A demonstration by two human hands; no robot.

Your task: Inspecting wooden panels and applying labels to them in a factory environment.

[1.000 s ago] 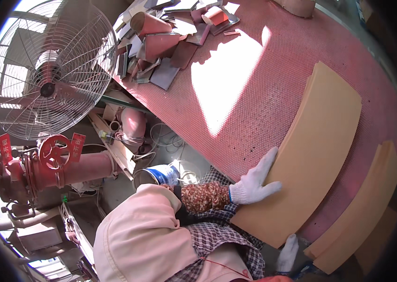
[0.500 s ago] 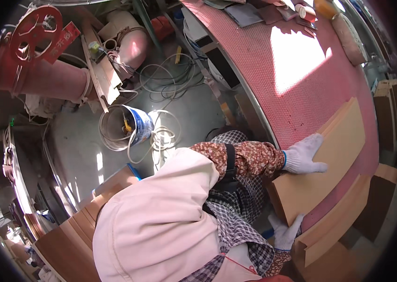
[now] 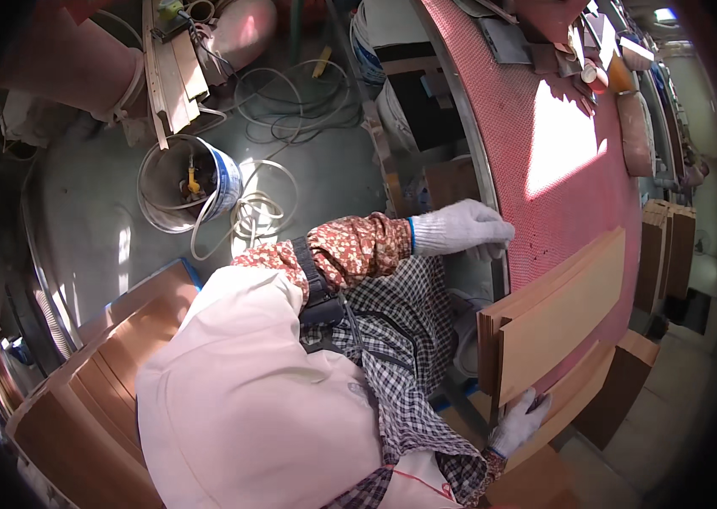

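Stacked tan boards (image 3: 562, 318) are noted on the textured pink table (image 3: 566, 216) at four o'clock, a bucket (image 3: 228, 182) on the floor (image 3: 95, 216) at ten; left hand (image 3: 458, 229) and right hand (image 3: 516, 426) grip cannot be determined.

Smooth matt sheets (image 3: 563, 318) and rough-textured bench top (image 3: 580, 214)
Sheets, 4 o'clock: board-like, paper or wood fibre unclear. Bench top, 2 o'clock: coarse mesh texture. Left glove (image 3: 458, 229), right glove (image 3: 519, 424): matt knitted cloth. Bucket (image 3: 228, 180), 10 o'clock: glossy wall.
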